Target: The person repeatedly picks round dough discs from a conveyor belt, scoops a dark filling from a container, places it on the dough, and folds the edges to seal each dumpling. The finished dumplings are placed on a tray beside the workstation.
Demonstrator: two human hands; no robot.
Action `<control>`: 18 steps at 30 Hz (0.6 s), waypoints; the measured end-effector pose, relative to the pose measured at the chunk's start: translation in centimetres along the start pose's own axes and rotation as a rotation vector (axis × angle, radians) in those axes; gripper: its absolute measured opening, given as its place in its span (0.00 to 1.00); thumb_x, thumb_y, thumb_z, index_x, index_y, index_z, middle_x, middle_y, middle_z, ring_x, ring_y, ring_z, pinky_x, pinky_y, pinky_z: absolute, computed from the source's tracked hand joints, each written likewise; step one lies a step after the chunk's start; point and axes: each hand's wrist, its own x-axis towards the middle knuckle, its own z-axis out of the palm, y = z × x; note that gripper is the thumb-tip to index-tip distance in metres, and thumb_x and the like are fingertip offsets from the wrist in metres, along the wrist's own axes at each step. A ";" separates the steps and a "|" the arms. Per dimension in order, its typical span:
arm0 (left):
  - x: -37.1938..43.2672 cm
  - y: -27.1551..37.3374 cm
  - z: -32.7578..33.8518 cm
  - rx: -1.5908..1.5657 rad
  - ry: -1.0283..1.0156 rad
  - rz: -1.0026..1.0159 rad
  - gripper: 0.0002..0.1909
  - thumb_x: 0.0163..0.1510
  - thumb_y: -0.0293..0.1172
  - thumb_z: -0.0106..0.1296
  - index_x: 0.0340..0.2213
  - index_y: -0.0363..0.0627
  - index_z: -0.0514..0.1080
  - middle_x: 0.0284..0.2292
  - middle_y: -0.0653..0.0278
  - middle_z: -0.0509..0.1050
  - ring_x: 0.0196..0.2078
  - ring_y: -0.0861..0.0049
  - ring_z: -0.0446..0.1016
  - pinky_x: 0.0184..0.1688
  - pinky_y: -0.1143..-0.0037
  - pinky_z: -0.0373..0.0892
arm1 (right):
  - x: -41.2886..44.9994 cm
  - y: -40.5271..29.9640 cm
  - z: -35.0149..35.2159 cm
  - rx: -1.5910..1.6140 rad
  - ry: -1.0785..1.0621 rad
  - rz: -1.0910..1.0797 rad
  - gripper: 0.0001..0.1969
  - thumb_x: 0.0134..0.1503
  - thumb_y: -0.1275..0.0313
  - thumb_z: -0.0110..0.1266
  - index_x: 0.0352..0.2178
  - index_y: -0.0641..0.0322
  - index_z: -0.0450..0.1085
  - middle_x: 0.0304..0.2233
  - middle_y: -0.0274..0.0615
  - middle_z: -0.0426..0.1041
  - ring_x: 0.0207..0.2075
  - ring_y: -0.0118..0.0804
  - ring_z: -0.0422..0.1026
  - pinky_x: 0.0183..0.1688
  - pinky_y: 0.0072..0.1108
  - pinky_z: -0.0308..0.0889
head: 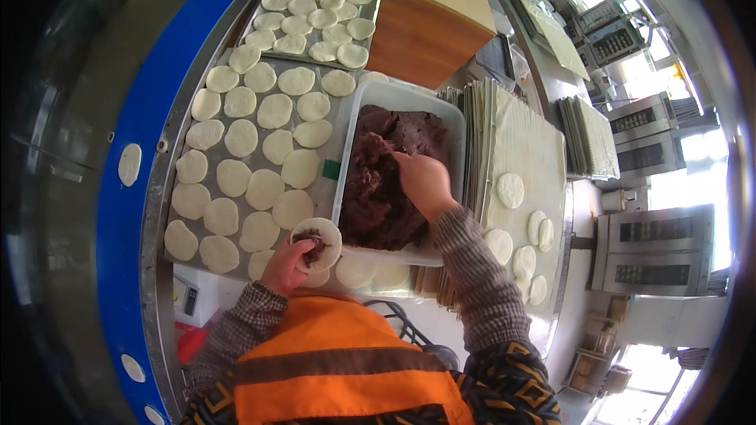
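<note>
My left hand [286, 264] holds a round dough disc [331, 246] with a dab of dark paste [315, 245] at its middle, the thumb resting on the paste. My right hand [426, 182] reaches into a white plastic tub [403, 255] and touches the large mass of dark reddish-brown paste [378, 212]. Its fingertips are sunk in or hidden by the paste, so whether they grip any cannot be told. Left of the tub, rows of flat dough discs [274, 110] lie on a grey work surface [326, 200].
A metal tray of dough discs [323, 19] lies beyond, beside a wooden box [431, 29]. Right of the tub stand stacked cloth-covered boards [520, 141] bearing several dough pieces [510, 190]. A blue conveyor belt [127, 218] with dough discs runs along the left.
</note>
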 end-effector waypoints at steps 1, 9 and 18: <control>-0.3 0.1 -0.3 0.144 0.007 0.035 0.15 0.54 0.26 0.46 0.45 0.40 0.65 0.41 0.63 0.71 0.44 0.73 0.71 0.51 0.69 0.67 | 0.0 -0.6 1.2 0.104 0.062 -0.127 0.11 0.52 0.74 0.43 0.36 0.57 0.71 0.21 0.45 0.72 0.25 0.47 0.72 0.25 0.36 0.66; -0.5 0.9 -2.3 -0.232 0.082 -0.060 0.15 0.55 0.28 0.48 0.45 0.40 0.65 0.41 0.63 0.71 0.44 0.75 0.71 0.47 0.73 0.69 | -9.4 -2.2 1.2 0.054 -0.358 -0.246 0.12 0.50 0.74 0.46 0.37 0.60 0.71 0.21 0.45 0.71 0.25 0.47 0.72 0.27 0.34 0.66; -1.2 1.6 -2.6 -0.179 0.095 -0.046 0.14 0.56 0.29 0.48 0.45 0.42 0.65 0.41 0.63 0.71 0.44 0.74 0.71 0.46 0.72 0.70 | -10.6 -3.6 -3.8 0.430 -0.312 0.150 0.10 0.52 0.71 0.48 0.33 0.60 0.74 0.29 0.49 0.74 0.34 0.49 0.73 0.38 0.31 0.68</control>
